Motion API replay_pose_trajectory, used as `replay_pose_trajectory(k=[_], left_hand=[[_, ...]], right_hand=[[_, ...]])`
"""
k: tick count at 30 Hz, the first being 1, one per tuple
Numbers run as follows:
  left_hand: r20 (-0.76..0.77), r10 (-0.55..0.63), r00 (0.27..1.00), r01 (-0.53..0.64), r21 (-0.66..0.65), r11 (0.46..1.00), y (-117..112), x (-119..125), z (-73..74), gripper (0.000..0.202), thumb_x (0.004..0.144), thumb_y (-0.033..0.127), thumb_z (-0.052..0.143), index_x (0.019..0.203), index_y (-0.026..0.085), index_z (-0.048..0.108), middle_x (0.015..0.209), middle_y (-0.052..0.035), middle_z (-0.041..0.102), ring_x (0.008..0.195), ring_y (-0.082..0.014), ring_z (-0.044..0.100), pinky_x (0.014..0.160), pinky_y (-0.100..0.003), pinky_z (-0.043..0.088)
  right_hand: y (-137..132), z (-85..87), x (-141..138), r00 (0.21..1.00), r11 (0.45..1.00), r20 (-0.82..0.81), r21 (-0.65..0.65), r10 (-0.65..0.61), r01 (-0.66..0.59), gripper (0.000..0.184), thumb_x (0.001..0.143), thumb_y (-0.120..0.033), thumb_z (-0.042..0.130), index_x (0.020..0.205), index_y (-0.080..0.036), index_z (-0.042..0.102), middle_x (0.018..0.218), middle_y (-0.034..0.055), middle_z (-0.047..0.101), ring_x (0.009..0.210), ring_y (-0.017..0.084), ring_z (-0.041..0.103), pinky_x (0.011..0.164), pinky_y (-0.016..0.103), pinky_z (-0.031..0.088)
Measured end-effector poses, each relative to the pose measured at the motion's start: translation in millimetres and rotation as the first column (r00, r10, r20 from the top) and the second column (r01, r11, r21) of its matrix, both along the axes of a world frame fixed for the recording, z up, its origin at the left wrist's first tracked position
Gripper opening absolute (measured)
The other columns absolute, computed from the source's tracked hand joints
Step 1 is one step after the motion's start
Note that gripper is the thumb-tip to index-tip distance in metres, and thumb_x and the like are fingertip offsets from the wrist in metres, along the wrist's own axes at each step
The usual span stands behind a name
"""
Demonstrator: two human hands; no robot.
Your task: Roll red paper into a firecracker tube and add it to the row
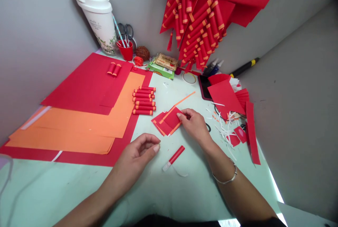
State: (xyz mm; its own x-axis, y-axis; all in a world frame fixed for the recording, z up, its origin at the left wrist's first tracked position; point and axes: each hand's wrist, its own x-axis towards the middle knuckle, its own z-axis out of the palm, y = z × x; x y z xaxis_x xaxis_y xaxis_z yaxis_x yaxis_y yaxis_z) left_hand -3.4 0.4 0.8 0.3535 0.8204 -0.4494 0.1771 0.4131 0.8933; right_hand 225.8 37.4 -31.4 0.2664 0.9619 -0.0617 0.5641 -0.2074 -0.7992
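My right hand (194,124) rests on a small stack of red paper squares with orange edge strips (167,122), fingertips pinching the top square. My left hand (139,151) hovers just left of centre, fingers loosely curled, thumb and forefinger near each other, holding nothing I can make out. A red glue stick with a white end (173,158) lies on the pale green table (185,191) between my hands. A pile of rolled red paper tubes with orange bands (144,100) sits beyond the squares.
Large red (87,86) and orange (87,124) paper sheets cover the left side. Two more tubes (114,69) lie on the red sheet. A white cup (99,19), red pot with scissors (126,49), snack packet (163,65), phone (204,87), red offcuts and white scraps (232,114) crowd the back and right. Tube decorations (196,19) hang above.
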Motion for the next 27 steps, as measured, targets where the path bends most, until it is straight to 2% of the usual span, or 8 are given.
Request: replay_pose_trajectory(k=[4,7,11,17,20,24,27], left_hand=[[-0.002,-0.008,1.000,0.008,-0.017,1.000,0,0,1.7,0.029,0.080,0.051,0.069,0.092,0.024,0.066,0.088,-0.0028,0.068,0.093,-0.0270,0.064,0.079,-0.034,0.048],[0.002,-0.008,1.000,0.008,-0.012,1.000,0,0,2.1,0.030,0.081,0.052,0.068,0.093,0.025,0.065,0.091,-0.0024,0.068,0.095,-0.0255,0.063,0.084,-0.034,0.047],[0.018,-0.006,1.000,0.006,0.003,1.000,0,-1,-0.5,0.031,0.082,0.052,0.067,0.097,0.025,0.063,0.097,-0.0031,0.068,0.093,-0.0235,0.062,0.086,-0.034,0.047],[0.049,0.041,0.998,-0.041,0.000,0.999,1,0,-2.3,0.034,0.082,0.051,0.068,0.102,0.024,0.061,0.101,-0.0045,0.070,0.090,-0.0213,0.063,0.085,-0.033,0.047],[0.059,0.043,0.997,-0.042,-0.003,0.999,1,0,-1.7,0.032,0.083,0.049,0.068,0.101,0.024,0.062,0.090,-0.0017,0.069,0.085,-0.0201,0.063,0.080,-0.031,0.047],[0.020,-0.019,1.000,0.019,0.009,1.000,1,0,-1.0,0.024,0.085,0.047,0.066,0.086,0.024,0.063,0.075,0.0011,0.065,0.077,-0.0194,0.061,0.075,-0.030,0.044],[-0.008,-0.010,1.000,0.010,0.020,1.000,1,-1,-1.3,0.024,0.086,0.047,0.066,0.081,0.024,0.062,0.071,0.0018,0.066,0.075,-0.0192,0.060,0.075,-0.030,0.043]], right_hand=[[0,4.4,4,0.996,1.000,-0.087,0.012,-0.022,0.023,0.019,0.082,-0.037,0.061,0.079,-0.021,0.070,0.085,0.0031,0.067,0.078,0.020,0.058,0.077,0.033,0.043],[0,6.7,8,0.971,0.999,-0.237,-0.033,-0.014,0.006,0.026,0.084,-0.044,0.060,0.080,-0.021,0.069,0.070,-0.0003,0.064,0.065,0.017,0.056,0.064,0.029,0.043],[-3,10.0,8,0.899,0.995,-0.438,-0.098,-0.016,-0.030,0.032,0.082,-0.052,0.062,0.083,-0.021,0.068,0.056,-0.0044,0.054,0.049,0.013,0.045,0.050,0.025,0.036],[-22,16.7,-9,0.755,0.977,-0.656,-0.162,-0.001,-0.140,0.036,0.074,-0.053,0.072,0.081,-0.019,0.066,0.062,-0.0002,0.063,0.052,0.012,0.053,0.051,0.025,0.041],[-33,18.1,-18,0.703,0.966,-0.711,-0.192,-0.017,-0.171,0.035,0.072,-0.051,0.075,0.080,-0.019,0.066,0.062,-0.0005,0.065,0.051,0.012,0.056,0.051,0.024,0.044],[-43,17.1,-24,0.655,0.959,-0.755,-0.208,-0.032,-0.192,0.031,0.073,-0.047,0.077,0.083,-0.020,0.065,0.063,-0.0021,0.067,0.052,0.011,0.060,0.053,0.023,0.047],[-47,15.8,-24,0.635,0.956,-0.772,-0.210,-0.034,-0.205,0.029,0.075,-0.045,0.077,0.084,-0.020,0.065,0.063,-0.0021,0.068,0.055,0.012,0.063,0.056,0.023,0.050]])
